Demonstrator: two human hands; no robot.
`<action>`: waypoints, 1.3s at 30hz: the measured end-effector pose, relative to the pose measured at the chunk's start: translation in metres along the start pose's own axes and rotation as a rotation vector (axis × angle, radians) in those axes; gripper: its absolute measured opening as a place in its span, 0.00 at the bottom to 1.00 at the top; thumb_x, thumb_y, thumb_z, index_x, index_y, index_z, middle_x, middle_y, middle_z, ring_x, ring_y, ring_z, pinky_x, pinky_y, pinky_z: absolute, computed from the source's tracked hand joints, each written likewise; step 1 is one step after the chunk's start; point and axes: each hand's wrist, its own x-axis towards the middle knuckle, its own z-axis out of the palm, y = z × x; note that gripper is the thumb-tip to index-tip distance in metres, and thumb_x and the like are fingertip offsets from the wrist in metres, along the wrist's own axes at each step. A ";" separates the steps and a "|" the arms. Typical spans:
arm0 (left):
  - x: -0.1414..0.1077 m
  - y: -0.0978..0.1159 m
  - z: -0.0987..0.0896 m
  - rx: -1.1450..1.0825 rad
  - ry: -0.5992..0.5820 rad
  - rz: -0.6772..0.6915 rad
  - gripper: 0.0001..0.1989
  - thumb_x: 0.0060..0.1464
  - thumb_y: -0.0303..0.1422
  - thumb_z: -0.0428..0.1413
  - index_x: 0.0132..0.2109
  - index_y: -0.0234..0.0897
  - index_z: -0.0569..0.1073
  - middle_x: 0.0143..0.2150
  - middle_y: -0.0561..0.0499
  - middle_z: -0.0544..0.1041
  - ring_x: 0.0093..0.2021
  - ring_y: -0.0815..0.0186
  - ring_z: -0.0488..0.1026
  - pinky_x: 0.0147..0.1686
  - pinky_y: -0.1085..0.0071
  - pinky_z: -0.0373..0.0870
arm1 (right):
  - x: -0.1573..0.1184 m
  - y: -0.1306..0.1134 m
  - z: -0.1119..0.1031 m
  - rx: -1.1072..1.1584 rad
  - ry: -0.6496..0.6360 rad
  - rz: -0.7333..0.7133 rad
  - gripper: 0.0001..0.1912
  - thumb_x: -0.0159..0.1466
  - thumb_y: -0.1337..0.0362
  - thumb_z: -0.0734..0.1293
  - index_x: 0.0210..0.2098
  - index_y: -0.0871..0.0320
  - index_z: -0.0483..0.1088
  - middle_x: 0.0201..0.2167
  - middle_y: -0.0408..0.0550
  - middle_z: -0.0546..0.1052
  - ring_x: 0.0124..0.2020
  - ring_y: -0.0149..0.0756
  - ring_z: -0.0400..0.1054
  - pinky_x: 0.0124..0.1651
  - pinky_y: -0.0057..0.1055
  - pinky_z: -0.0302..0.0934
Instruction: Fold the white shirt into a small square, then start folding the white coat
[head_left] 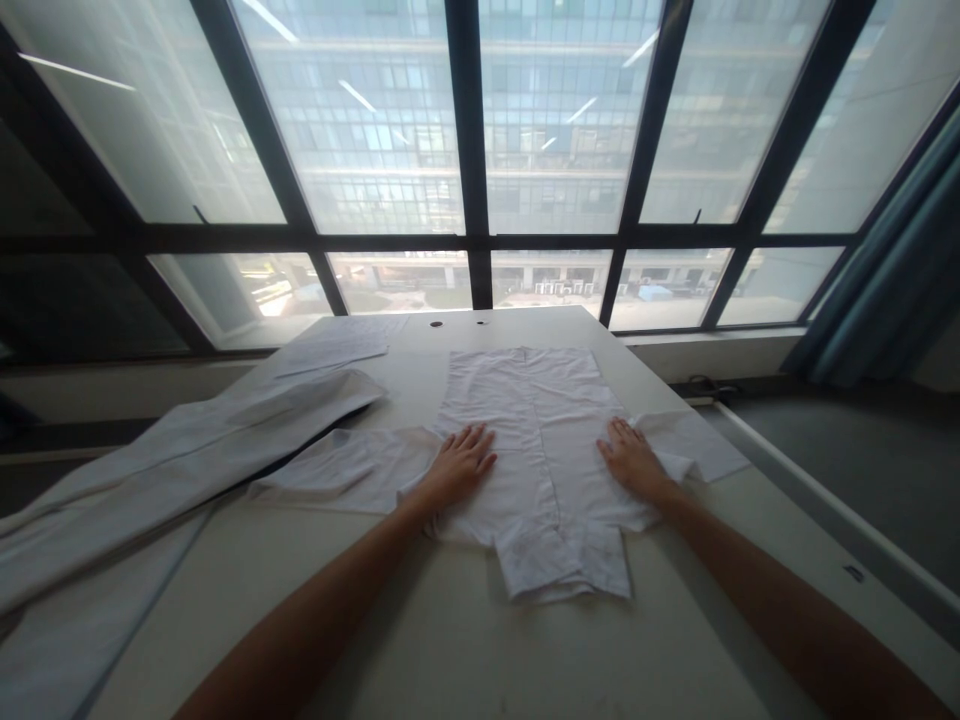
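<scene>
A white shirt point(506, 500) lies spread on a white table point(450, 650), its collar toward me and its hem toward the window. The sleeves stretch out to the left and right. My left hand point(460, 466) rests flat on the shirt's left side, near where the sleeve joins, fingers extended. On the right side of the shirt lies my right hand point(630, 457), also flat, its fingers pointing away and inward. Neither hand grips the cloth. A front seam runs between the two hands.
More pale folded cloth point(187, 455) lies along the table's left side, with a thin white sheet point(337, 342) behind it. Beyond the table stand large windows point(555, 120). A blue curtain point(870, 270) hangs at the right. A small dark object point(853, 573) sits near the right edge.
</scene>
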 end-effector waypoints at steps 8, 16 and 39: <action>0.000 0.003 -0.003 -0.015 -0.015 -0.010 0.29 0.71 0.46 0.38 0.73 0.42 0.56 0.75 0.46 0.52 0.74 0.51 0.48 0.69 0.48 0.48 | -0.001 -0.003 -0.007 0.027 0.113 -0.014 0.30 0.71 0.57 0.54 0.66 0.71 0.61 0.67 0.67 0.63 0.70 0.51 0.53 0.70 0.48 0.44; 0.000 0.004 -0.004 -0.037 -0.019 -0.013 0.29 0.71 0.45 0.39 0.72 0.42 0.57 0.75 0.45 0.53 0.74 0.51 0.47 0.69 0.47 0.47 | -0.002 -0.024 -0.018 0.207 0.119 -0.115 0.31 0.72 0.59 0.51 0.69 0.69 0.56 0.71 0.62 0.57 0.73 0.47 0.46 0.72 0.48 0.40; -0.040 0.024 -0.007 0.013 -0.097 -0.044 0.32 0.70 0.51 0.37 0.74 0.42 0.51 0.76 0.37 0.45 0.75 0.45 0.41 0.67 0.39 0.43 | -0.043 -0.029 -0.019 0.251 -0.107 -0.291 0.32 0.74 0.52 0.51 0.72 0.61 0.52 0.74 0.56 0.49 0.74 0.43 0.40 0.73 0.48 0.37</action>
